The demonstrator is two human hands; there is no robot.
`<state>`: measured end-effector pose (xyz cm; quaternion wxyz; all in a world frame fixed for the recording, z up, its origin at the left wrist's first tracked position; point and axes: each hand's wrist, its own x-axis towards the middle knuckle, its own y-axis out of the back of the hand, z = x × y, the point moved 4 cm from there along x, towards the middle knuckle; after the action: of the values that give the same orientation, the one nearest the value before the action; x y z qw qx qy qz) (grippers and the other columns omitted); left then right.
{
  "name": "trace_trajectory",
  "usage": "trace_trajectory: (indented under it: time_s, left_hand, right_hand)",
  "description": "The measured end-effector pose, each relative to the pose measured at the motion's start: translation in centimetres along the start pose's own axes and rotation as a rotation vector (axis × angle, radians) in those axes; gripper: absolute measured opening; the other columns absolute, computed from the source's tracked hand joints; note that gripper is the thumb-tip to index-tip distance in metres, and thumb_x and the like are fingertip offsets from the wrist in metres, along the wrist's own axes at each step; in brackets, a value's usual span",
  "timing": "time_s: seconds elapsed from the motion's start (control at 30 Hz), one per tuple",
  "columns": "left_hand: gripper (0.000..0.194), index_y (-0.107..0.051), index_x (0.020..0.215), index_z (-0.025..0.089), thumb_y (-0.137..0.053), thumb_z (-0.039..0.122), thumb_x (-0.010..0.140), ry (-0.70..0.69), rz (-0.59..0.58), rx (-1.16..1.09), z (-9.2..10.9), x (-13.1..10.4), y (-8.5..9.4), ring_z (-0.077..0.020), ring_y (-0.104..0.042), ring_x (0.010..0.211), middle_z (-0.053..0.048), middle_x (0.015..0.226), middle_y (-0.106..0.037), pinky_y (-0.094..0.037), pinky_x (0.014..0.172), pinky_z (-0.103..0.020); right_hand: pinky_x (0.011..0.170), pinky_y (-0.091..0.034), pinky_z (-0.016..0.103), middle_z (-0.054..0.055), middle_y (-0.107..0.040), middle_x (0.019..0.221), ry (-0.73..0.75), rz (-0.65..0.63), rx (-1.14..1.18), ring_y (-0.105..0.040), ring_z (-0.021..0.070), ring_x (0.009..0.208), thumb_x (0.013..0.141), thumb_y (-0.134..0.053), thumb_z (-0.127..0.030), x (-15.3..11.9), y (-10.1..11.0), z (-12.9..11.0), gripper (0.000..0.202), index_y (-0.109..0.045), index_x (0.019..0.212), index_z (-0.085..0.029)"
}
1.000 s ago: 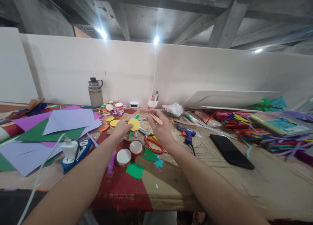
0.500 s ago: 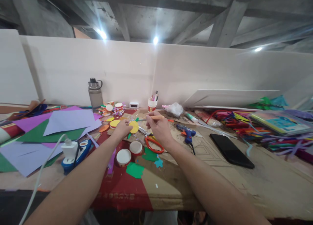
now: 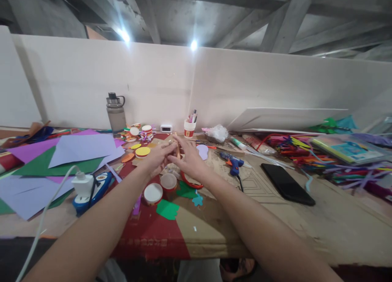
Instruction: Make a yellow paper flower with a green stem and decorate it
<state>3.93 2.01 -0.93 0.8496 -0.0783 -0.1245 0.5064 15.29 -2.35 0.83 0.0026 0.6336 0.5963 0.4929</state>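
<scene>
My left hand (image 3: 156, 161) and my right hand (image 3: 191, 161) meet over the middle of the table, fingertips close together. Between them shows a slim orange stick-like piece (image 3: 178, 150), mostly covered by the fingers. Below the hands stand two small round red-sided pieces with white tops, one nearer (image 3: 153, 193) and one farther (image 3: 168, 181). The orange-red scissors handle (image 3: 192, 184) pokes out under my right hand. Just right of that hand lies a lavender disc (image 3: 202, 151). A yellow-topped round piece (image 3: 142, 152) sits left of my left hand.
Green paper scraps (image 3: 167, 209) and a blue paper flower (image 3: 197, 199) lie nearer me. To the right are a blue glue gun (image 3: 235, 166) and a black phone (image 3: 286, 184). Stacked coloured paper (image 3: 82, 150), a power strip (image 3: 101, 186) and a bottle (image 3: 116, 114) are left.
My hands have come together; the orange piece has turned from nearly level to upright between them. The yellow disc by my left fingers is out of sight. The lavender disc now shows.
</scene>
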Motion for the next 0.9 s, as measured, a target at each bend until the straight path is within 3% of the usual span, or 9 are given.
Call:
trace_trajectory:
  time_s: [0.1,0.17,0.27,0.37,0.43,0.53,0.77,0.9]
  left_hand:
    - [0.036,-0.06,0.064,0.013,-0.081,0.043,0.063,0.019,-0.001,-0.005,-0.3,0.2,0.3,-0.0074,-0.047,0.05,0.001,0.058,-0.056,-0.035,0.047,-0.02]
    - [0.036,-0.059,0.067,0.014,-0.082,0.04,0.061,0.012,0.051,-0.025,-0.4,0.5,1.0,-0.0069,-0.049,0.051,0.001,0.06,-0.057,-0.037,0.049,-0.019]
    - [0.033,-0.059,0.071,0.014,-0.081,0.037,0.062,-0.045,0.193,-0.023,-0.3,0.7,2.3,-0.007,-0.052,0.053,0.001,0.064,-0.06,-0.038,0.05,-0.019]
    - [0.031,-0.06,0.075,0.014,-0.078,0.037,0.065,-0.096,0.31,-0.002,-0.2,0.8,3.3,-0.0086,-0.056,0.056,-0.001,0.067,-0.063,-0.036,0.048,-0.019]
    - [0.03,-0.06,0.078,0.015,-0.078,0.035,0.065,-0.118,0.342,-0.01,-0.2,0.7,3.6,-0.0088,-0.057,0.057,0.0,0.068,-0.064,-0.036,0.048,-0.019]
    - [0.03,-0.06,0.078,0.015,-0.078,0.034,0.064,-0.125,0.359,-0.033,-0.2,0.7,3.7,-0.0081,-0.056,0.057,0.001,0.068,-0.064,-0.037,0.049,-0.019]
    - [0.033,-0.063,0.077,0.014,-0.081,0.037,0.06,-0.139,0.371,-0.01,-0.4,0.7,3.7,-0.0101,-0.06,0.066,-0.002,0.074,-0.066,-0.038,0.052,-0.019]
    - [0.033,-0.063,0.079,0.014,-0.08,0.038,0.061,-0.183,0.373,-0.006,-0.3,0.7,3.6,-0.0122,-0.061,0.071,-0.002,0.076,-0.065,-0.04,0.055,-0.02]
  right_hand:
    - [0.108,-0.03,0.05,0.012,-0.049,0.142,0.031,-0.077,0.035,-0.04,0.0285,0.131,0.083,-0.064,-0.041,-0.2,-0.5,0.1,0.065,-0.041,0.142,-0.025]
    - [0.107,-0.032,0.048,0.011,-0.05,0.141,0.041,-0.06,0.102,-0.043,0.0264,0.129,0.087,-0.059,-0.042,-0.1,-0.5,0.4,0.06,-0.041,0.142,-0.025]
    - [0.092,-0.044,0.038,0.01,-0.064,0.119,-0.062,0.012,0.135,-0.058,0.0213,0.108,0.091,-0.05,-0.034,0.2,-0.2,1.6,0.037,-0.056,0.124,-0.02]
    - [0.07,-0.046,0.029,0.005,-0.07,0.086,-0.165,-0.181,0.007,-0.062,0.0169,0.075,0.084,-0.055,-0.022,0.1,-0.9,2.6,0.016,-0.068,0.091,-0.018]
    - [0.062,-0.042,0.026,0.003,-0.069,0.076,-0.163,-0.36,-0.093,-0.06,0.0161,0.067,0.075,-0.06,-0.013,-0.3,-1.8,2.9,0.013,-0.07,0.082,-0.019]
    - [0.058,-0.039,0.025,0.003,-0.068,0.072,-0.139,-0.471,-0.149,-0.058,0.0157,0.062,0.07,-0.064,-0.01,-1.1,-2.6,2.9,0.013,-0.071,0.073,-0.02]
    - [0.054,-0.036,0.026,0.006,-0.065,0.07,-0.115,-0.382,-0.272,-0.054,0.0153,0.058,0.067,-0.069,-0.014,-1.5,-3.2,2.6,0.012,-0.063,0.058,-0.019]
    - [0.053,-0.033,0.026,0.004,-0.062,0.066,-0.229,-0.262,-0.237,-0.053,0.0155,0.058,0.076,-0.06,-0.014,-0.9,-2.6,3.1,0.01,-0.06,0.068,-0.018]
